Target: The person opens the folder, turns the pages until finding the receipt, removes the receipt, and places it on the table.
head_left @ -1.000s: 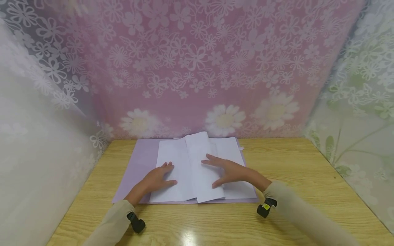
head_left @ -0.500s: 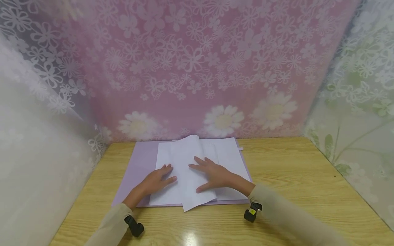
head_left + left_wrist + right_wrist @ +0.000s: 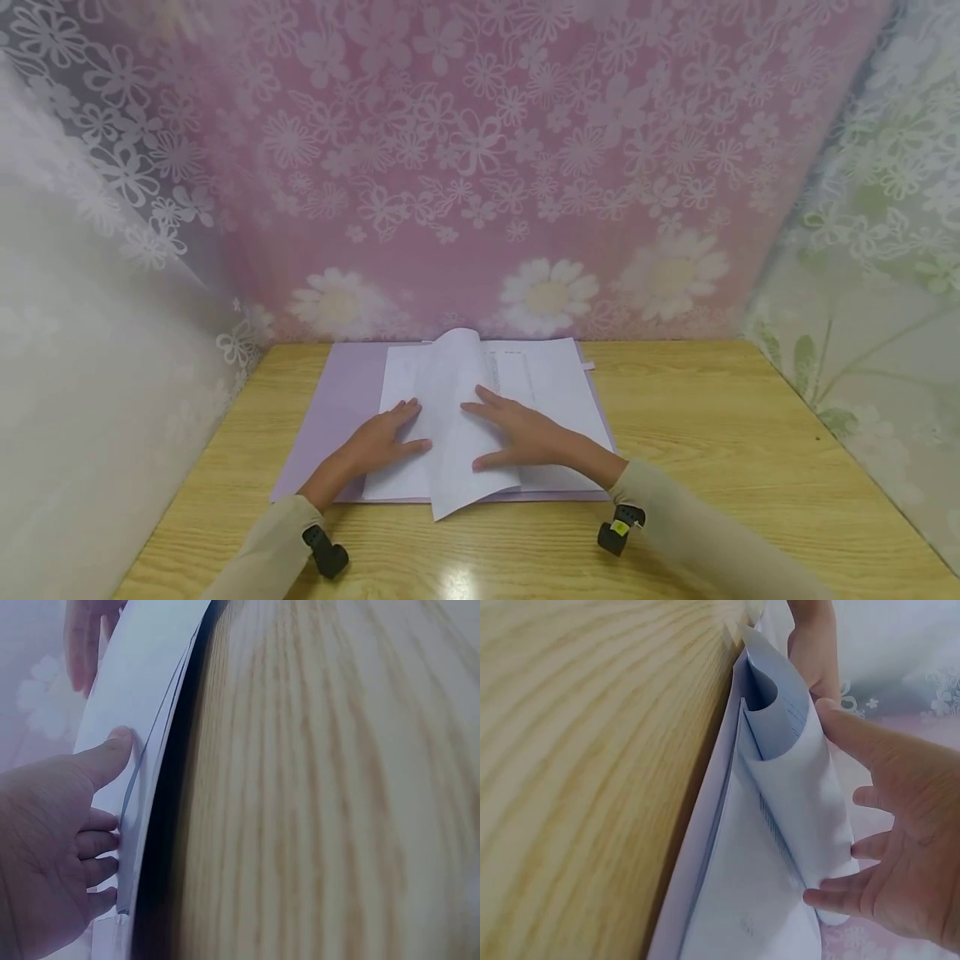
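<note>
A lavender folder (image 3: 337, 392) lies spread flat on the table, with white sheets in it. One white page (image 3: 450, 417) is bent over in a loose curl towards the left, its lower corner past the folder's front edge. My right hand (image 3: 525, 433) touches this page with spread fingers; in the right wrist view the page (image 3: 810, 795) bows up as a hollow roll beside the hand (image 3: 911, 825). My left hand (image 3: 378, 442) rests on the left-hand sheets (image 3: 401, 375), fingers and thumb apart. Printed lines show faintly on the right-hand sheet (image 3: 558, 383).
The wood-grain table (image 3: 712, 417) extends on both sides and in front of the folder. A pink flowered curtain (image 3: 480, 208) hangs right behind it. Pale cloth (image 3: 90, 375) closes off the left side, and a flowered cloth (image 3: 885, 333) the right.
My right hand has moved left, and the page has swung left with it into a deeper curl, uncovering more of the right-hand sheet. The left hand has stayed nearly in place.
</note>
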Available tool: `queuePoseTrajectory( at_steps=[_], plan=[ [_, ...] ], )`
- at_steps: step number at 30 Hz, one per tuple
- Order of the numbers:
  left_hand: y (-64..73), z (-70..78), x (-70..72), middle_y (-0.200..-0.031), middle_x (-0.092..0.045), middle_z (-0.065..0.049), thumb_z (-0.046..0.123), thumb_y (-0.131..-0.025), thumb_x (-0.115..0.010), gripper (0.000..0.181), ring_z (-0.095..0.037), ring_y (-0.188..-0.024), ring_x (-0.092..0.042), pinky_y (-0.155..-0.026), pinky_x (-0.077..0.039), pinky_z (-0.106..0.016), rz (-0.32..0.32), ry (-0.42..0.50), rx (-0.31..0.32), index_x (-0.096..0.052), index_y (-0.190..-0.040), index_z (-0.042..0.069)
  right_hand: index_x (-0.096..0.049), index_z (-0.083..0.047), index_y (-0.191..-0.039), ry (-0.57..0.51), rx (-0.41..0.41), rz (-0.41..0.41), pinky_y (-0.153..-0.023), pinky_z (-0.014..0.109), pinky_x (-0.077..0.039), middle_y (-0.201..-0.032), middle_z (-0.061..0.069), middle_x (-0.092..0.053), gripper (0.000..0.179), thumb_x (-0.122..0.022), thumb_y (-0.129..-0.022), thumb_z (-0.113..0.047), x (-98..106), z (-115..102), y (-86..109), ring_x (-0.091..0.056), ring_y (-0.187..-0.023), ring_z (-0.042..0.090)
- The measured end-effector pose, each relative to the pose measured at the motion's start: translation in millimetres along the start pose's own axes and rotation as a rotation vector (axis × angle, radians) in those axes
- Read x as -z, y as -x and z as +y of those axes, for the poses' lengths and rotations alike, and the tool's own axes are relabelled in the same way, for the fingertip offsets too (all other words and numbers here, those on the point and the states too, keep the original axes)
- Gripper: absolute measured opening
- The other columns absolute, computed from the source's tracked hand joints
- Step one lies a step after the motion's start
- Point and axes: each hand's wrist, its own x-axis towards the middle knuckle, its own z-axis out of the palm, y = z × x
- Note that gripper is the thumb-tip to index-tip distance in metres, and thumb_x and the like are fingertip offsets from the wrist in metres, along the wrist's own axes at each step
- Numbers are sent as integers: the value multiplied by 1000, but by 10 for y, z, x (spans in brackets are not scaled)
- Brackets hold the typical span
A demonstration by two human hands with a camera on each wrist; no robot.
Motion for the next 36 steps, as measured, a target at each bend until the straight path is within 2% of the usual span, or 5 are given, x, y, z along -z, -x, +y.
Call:
queuePoseTrajectory(
  at_steps=[8,16,24,31,36],
  plan=[
    [23,24,7,-166,-30,-17,48,-96,-67,81,-39,-154,-27,-123,-29,-56,16,34,-9,-38,-156,1,-41,-26,-157,-171,-1,-24,-125,52,-29,-172,7,-17,85,-76,-86,-56,-33,74,152,-20,-158,28],
    [5,35,8,-167,-27,-17,48,-97,-65,82,-39,-155,-24,-123,-28,-57,27,35,-20,-35,-157,1,-40,-25,-158,-211,74,-25,-123,55,-31,-170,10,-24,82,-74,-89,-53,-56,31,169,-25,-157,30],
    [30,16,7,-165,-30,-20,47,-97,-66,81,-41,-154,-26,-123,-27,-60,11,7,-17,-37,-156,-1,-47,-25,-154,-123,105,-47,-124,50,-30,-167,5,-34,75,-75,-89,-50,-137,7,85,-28,-156,25],
    [22,-78,-16,-163,-34,-22,47,-95,-70,81,-42,-152,-30,-124,-17,-66,20,-119,-24,-42,-153,-3,-54,-19,-149,-7,122,-65,-124,54,-30,-163,6,-40,69,-75,-90,-48,-218,-88,25,-25,-157,30],
    [11,-76,7,-163,-33,-21,46,-94,-71,82,-42,-153,-29,-124,-23,-60,7,-110,-11,-41,-153,-4,-57,-19,-146,58,115,-66,-124,50,-31,-161,5,-43,65,-74,-91,-48,-252,-116,-3,-26,-157,28]
  ],
)
